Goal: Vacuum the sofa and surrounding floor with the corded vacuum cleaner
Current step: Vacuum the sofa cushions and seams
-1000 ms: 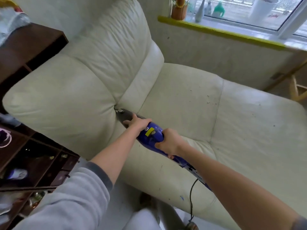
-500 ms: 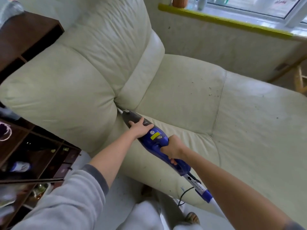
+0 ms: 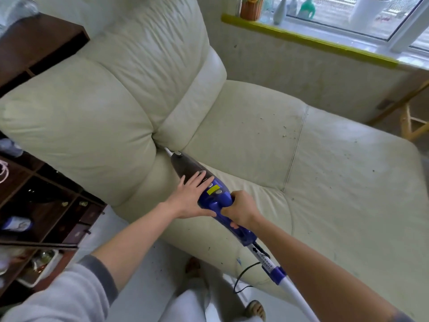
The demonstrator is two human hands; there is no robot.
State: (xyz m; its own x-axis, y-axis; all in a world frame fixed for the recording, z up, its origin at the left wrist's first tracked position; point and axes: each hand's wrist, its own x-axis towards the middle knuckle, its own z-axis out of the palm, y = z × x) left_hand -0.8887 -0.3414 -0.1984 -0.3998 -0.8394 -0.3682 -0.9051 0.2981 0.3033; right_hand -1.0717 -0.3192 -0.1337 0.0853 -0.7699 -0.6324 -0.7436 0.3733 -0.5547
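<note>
Vanishing into the sofa (image 3: 232, 126) crease, vacuum cleaner (image 3: 210, 194) nozzle tip unseen.

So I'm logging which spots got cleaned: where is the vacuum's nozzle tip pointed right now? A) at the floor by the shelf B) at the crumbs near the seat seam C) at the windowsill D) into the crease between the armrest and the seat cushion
D: the vacuum cleaner has its nozzle tip in the crease where the armrest meets the seat cushion.

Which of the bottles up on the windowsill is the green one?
The green plastic bottle behind the glass, furthest right of the bottles. The two bottles left of it, a pale slim-necked bottle and a smaller pale bottle, are whitish.
</note>
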